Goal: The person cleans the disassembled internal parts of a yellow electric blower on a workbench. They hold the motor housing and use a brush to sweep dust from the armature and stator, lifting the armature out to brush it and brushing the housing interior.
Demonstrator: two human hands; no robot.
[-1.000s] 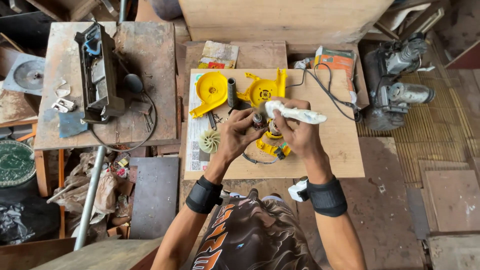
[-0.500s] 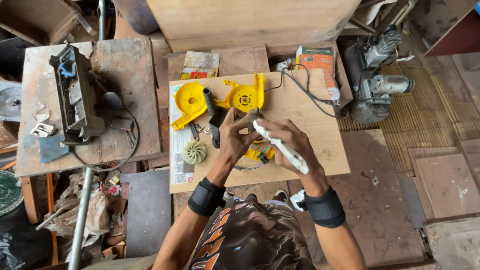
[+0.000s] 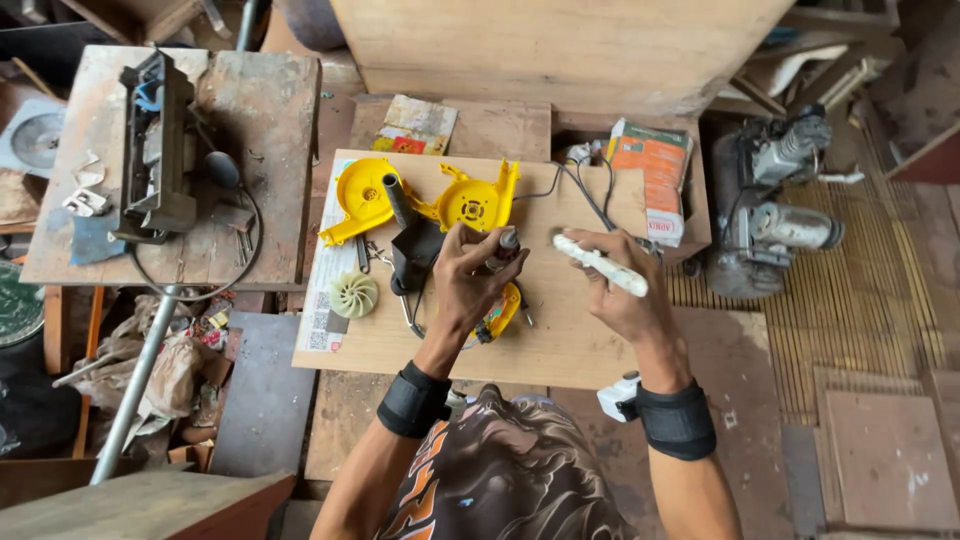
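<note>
Side table: a worn wooden table (image 3: pixel 265 110) stands at the far left, apart from the work board; a dark, blocky machine part (image 3: pixel 155 150) sits near its left edge, with a black cable (image 3: pixel 235 265) looping off its front edge.
Paper sheet: a printed sheet (image 3: pixel 322 300) lies along the board's left edge, partly under the parts.
Fan wheel: a pale, ribbed fan wheel (image 3: pixel 354 295) rests near the board's left edge, on the sheet, close to the front.
Work board: a light plywood board (image 3: pixel 570 330) carries the job; the person sits at its front edge.
Yellow shells: two yellow housing halves lie near the board's back edge, the left half (image 3: pixel 365 195) by the back left corner and the right half (image 3: pixel 475 203) just beside it.
Black body: a black tube-shaped part (image 3: pixel 408 235) lies between the two halves and runs down toward the left hand.
Left hand: the left hand (image 3: pixel 470 285) is curled around a small dark motor part (image 3: pixel 503 248), held up above the board's middle with fingertips pinching it.
Yellow piece under hand: another yellow piece (image 3: pixel 503 312) lies on the board just below that hand.
Right hand: the right hand (image 3: pixel 625 300) grips a white pen-like tool (image 3: pixel 600 264), its tip pointing left toward the motor part but apart from it.
Wires: dark wires (image 3: pixel 590 195) trail over the board's back right corner.
Box: an orange and white carton (image 3: pixel 655 170) rests at the board's right edge.
Far right: a grey engine-like machine (image 3: pixel 775 215) stands on the floor beyond the board.
</note>
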